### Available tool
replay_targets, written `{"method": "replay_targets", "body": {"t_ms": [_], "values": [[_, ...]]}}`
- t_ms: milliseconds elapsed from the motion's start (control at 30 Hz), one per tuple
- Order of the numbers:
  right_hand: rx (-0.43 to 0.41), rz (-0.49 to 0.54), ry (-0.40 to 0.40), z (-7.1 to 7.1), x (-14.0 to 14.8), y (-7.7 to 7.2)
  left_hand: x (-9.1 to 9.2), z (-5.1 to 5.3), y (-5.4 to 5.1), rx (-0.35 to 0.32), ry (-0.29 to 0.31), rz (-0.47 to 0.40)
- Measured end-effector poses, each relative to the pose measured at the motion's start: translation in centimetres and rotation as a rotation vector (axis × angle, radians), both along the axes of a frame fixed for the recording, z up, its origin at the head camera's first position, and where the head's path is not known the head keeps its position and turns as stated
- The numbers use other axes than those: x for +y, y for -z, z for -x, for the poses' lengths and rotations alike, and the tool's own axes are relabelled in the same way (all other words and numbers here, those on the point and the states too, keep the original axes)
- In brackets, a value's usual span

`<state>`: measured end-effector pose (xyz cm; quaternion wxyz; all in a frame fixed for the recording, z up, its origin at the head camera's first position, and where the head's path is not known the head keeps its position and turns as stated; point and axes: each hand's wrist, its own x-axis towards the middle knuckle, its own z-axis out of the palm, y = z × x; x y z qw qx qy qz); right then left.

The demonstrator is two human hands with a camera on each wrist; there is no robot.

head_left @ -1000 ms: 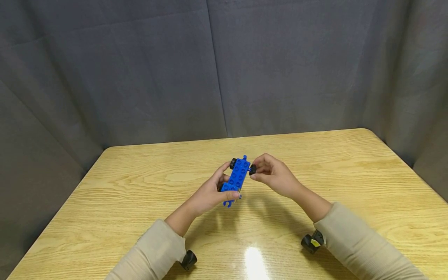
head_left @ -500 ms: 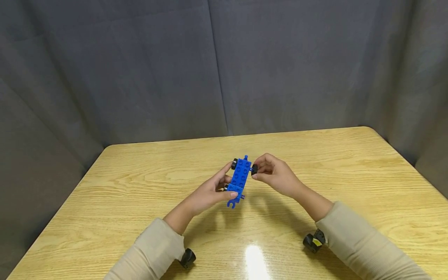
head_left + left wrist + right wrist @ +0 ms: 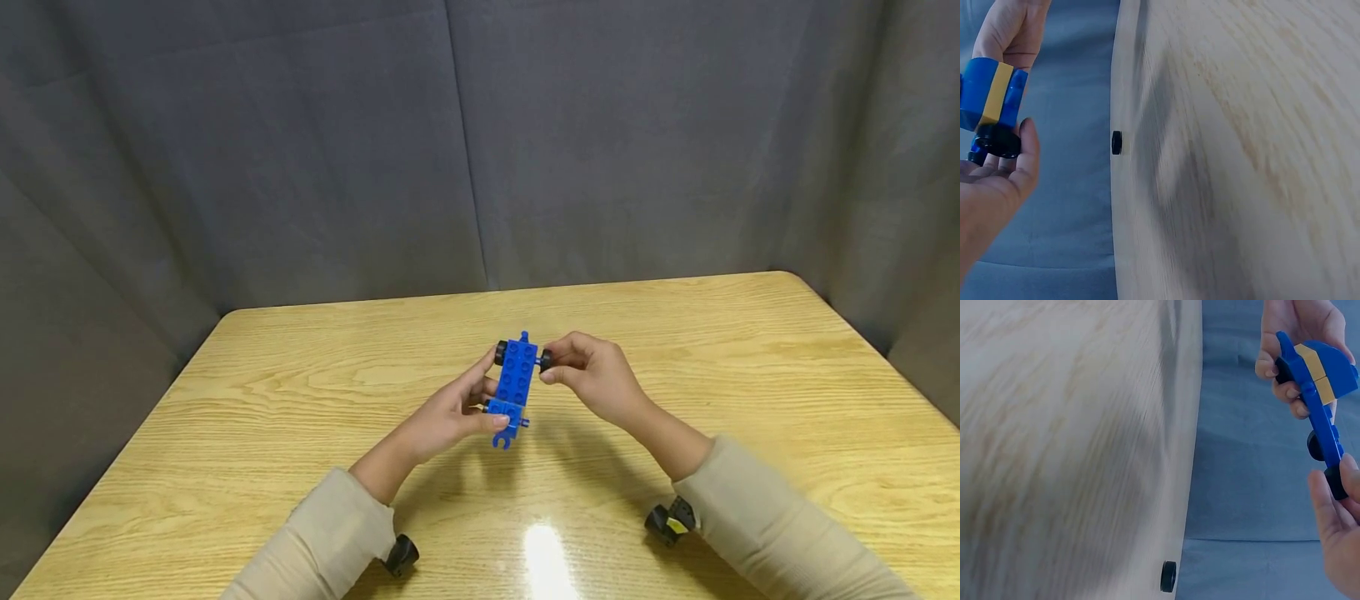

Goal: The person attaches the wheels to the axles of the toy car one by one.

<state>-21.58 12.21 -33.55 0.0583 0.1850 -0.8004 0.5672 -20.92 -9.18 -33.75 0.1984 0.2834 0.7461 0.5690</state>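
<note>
My left hand point(image 3: 453, 417) grips a blue toy car point(image 3: 517, 371) above the table, thumb over its near end. The body has studs, a hook at one end and a yellow band point(image 3: 1317, 370), seen in the right wrist view. Black wheels sit along its left side, one point(image 3: 501, 352) at the far end and one point(image 3: 486, 406) partly behind the fingers. At the far right corner, my right hand point(image 3: 603, 383) pinches a black wheel point(image 3: 546, 360) between thumb and fingers, by the axle. The near right axle end point(image 3: 524, 422) shows bare.
A loose black wheel point(image 3: 1117, 142) stands on the wooden table point(image 3: 300, 400) near its edge in the left wrist view. Black wrist cameras point(image 3: 402, 555) sit under both sleeves. A grey curtain point(image 3: 337, 167) hangs behind the table.
The toy car has turned slightly in my left hand, so its near right axle end shows more. My right hand keeps pinching the wheel and its back has rotated a little.
</note>
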Motion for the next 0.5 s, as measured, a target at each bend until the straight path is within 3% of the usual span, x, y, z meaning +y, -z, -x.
{"method": "replay_targets", "body": {"t_ms": [500], "values": [[0.014,-0.022,0.051,0.26,0.05,0.47,0.68,-0.04,0.5,0.001,-0.024,0.017]]}}
